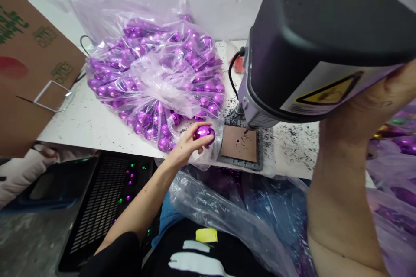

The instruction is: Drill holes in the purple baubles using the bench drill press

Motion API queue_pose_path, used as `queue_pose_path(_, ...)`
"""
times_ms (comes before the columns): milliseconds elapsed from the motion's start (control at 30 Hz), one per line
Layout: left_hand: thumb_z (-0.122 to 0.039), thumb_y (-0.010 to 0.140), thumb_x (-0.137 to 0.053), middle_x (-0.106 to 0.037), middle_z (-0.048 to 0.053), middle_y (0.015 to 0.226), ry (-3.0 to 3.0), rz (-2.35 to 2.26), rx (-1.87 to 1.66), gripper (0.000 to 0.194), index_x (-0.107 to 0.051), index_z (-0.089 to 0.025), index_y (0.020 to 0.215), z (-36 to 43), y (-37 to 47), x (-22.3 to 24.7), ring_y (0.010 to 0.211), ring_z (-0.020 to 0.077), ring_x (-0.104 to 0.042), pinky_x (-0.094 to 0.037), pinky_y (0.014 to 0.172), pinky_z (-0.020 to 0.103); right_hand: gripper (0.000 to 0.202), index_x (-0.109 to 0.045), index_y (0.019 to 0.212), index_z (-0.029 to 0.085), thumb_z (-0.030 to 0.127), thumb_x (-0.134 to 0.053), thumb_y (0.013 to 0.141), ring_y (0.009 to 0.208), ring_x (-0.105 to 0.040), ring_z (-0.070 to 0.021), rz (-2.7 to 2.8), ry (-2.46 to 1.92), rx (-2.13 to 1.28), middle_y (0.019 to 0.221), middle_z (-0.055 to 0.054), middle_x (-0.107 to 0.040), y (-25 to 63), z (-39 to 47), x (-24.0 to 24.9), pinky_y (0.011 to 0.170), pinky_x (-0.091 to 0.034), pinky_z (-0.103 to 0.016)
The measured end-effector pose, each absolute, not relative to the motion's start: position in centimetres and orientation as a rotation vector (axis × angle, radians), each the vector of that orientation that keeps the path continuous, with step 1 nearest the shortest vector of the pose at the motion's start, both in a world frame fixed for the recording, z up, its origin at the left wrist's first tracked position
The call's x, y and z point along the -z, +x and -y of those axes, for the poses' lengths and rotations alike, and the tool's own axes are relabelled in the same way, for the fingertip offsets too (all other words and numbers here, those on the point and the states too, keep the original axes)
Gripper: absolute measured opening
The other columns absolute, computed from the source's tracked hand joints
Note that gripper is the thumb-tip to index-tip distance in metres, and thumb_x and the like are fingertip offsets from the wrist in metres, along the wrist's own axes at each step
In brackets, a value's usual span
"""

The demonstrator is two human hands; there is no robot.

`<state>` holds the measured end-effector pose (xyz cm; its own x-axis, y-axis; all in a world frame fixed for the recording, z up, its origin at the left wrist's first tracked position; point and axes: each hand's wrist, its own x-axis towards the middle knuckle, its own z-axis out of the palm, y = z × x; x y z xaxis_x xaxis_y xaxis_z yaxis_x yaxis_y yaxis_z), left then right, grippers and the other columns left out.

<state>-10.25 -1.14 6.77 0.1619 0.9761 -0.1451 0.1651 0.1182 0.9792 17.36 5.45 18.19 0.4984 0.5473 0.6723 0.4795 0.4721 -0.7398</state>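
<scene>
Between the fingers and thumb of my left hand [188, 143] is a shiny purple ball [205, 134], held just left of the drill plate. A square brown board [238, 143] with a small dark hole lies on the drill press's base. The drill bit [247, 131] points down over the board's back right part. My right hand [391, 91] is raised at the right side of the black drill press [312, 43]; the machine and the frame edge hide its fingers. Behind my left hand, a clear plastic bag [162, 78] full of similar purple balls rests on the white table.
Dark shavings litter the white table [292, 143]. A cardboard box [32, 73] stands at the left. Below the table edge is a black crate [94, 207] with small purple and green balls. Clear plastic [221, 207] drapes over my lap. Another person's sleeve [19, 173] shows at the left.
</scene>
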Motion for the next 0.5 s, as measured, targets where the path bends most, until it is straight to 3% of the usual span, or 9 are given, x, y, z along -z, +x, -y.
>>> queue_pose_path(133, -0.053, 0.080, -0.070, -0.061, 0.005, 0.109, 0.931, -0.929, -0.877, 0.058, -0.056, -0.024, 0.128, 1.2, -7.8, -5.3, 0.084, 0.0137, -0.060, -0.043, 0.061, 0.021, 0.046, -0.051, 0.070, 0.009, 0.054, -0.050, 0.082, 0.073, -0.049, 0.0013, 1.177, -1.139, -0.007, 0.064, 0.007, -0.037, 17.1, -5.2, -18.2, 0.070, -0.031, -0.023)
queue_pose_path(267, -0.053, 0.083, -0.067, -0.063, 0.005, 0.109, 1.021, -1.028, -0.922, 0.059, -0.054, -0.024, 0.133, 0.4, -6.3, -3.5, 0.088, 0.0161, -0.059, -0.045, 0.066, 0.024, 0.058, -0.044, 0.068, 0.010, 0.066, -0.044, 0.079, 0.072, -0.041, 0.0014, 1.214, -1.146, 0.025, 0.066, 0.005, -0.034, 16.7, -4.8, -18.5, 0.069, -0.030, -0.021)
queue_pose_path(400, -0.049, 0.084, -0.067, -0.064, 0.007, 0.119, 1.273, -1.186, -0.985, 0.054, -0.055, -0.020, 0.128, 0.1, -5.3, -2.6, 0.105, 0.0210, -0.060, -0.048, 0.087, 0.031, 0.066, -0.032, 0.067, 0.012, 0.077, -0.040, 0.073, 0.067, -0.028, 0.0020, 1.218, -1.156, 0.005, 0.065, 0.005, -0.026, 16.5, -4.9, -18.7, 0.064, -0.023, -0.018)
queue_pose_path(500, -0.045, 0.086, -0.067, -0.064, 0.009, 0.123, 1.473, -1.251, -1.014, 0.052, -0.054, -0.018, 0.128, 0.2, -4.5, -2.3, 0.113, 0.0231, -0.060, -0.046, 0.100, 0.036, 0.065, -0.029, 0.068, 0.014, 0.078, -0.037, 0.075, 0.065, -0.023, 0.0019, 1.254, -1.129, 0.003, 0.066, 0.005, -0.021, 16.5, -5.0, -18.6, 0.062, -0.019, -0.018)
